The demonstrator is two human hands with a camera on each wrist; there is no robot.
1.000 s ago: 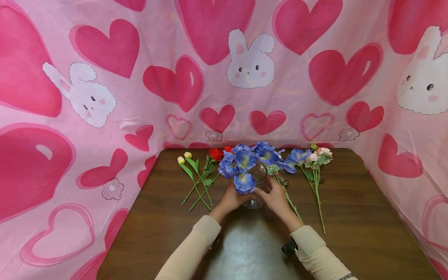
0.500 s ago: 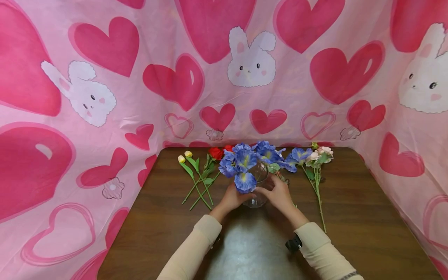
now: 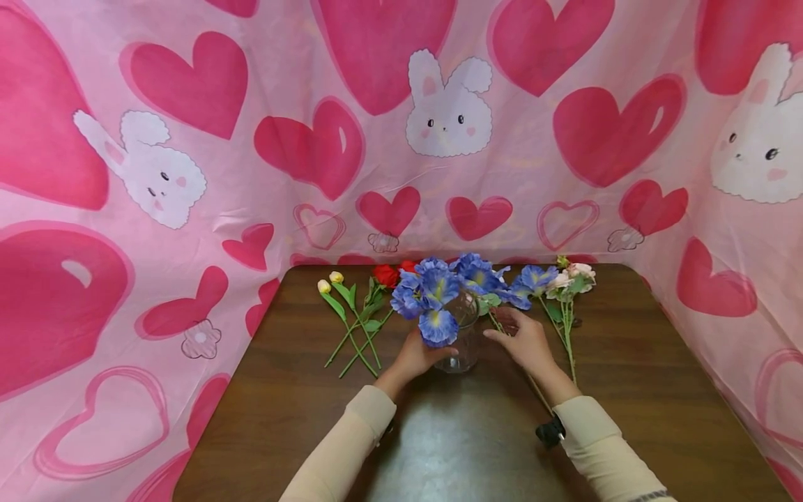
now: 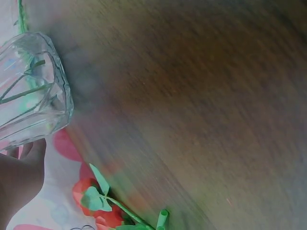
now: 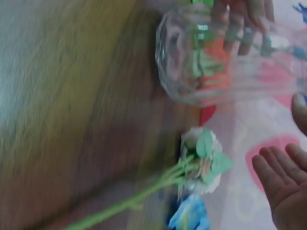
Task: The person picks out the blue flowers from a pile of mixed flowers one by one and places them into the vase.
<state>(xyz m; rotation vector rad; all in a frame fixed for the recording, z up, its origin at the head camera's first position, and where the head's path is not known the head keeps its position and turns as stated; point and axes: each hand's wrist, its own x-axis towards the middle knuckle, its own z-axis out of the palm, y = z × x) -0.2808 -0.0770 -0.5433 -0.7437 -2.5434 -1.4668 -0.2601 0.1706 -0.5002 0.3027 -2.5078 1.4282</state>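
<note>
A clear glass vase point(image 3: 461, 348) stands upright on the table, with blue irises point(image 3: 436, 293) leaning out over its rim and green stems showing inside. My left hand point(image 3: 415, 357) grips the vase from its left side; in the right wrist view, left-hand fingers point(image 5: 235, 28) show around the glass. To the right of the vase, apart from it, is my right hand point(image 3: 525, 343), its fingers loosely bent and nothing held. The right wrist view shows this hand point(image 5: 288, 184) with extended fingers beside the vase. A stemmed pale flower point(image 5: 196, 158) lies beneath it on the table.
Left of the vase lie yellow tulips point(image 3: 330, 282) with crossed stems and red roses point(image 3: 386, 276). Right of it lie another blue iris point(image 3: 535, 280) and pale pink flowers point(image 3: 576, 279) on the wooden table point(image 3: 652, 390). Pink heart-printed cloth point(image 3: 527, 160) hangs behind.
My right hand has let go of the vase and moved right, away from the glass. The left hand keeps its grip, and the irises and vase stay in place.
</note>
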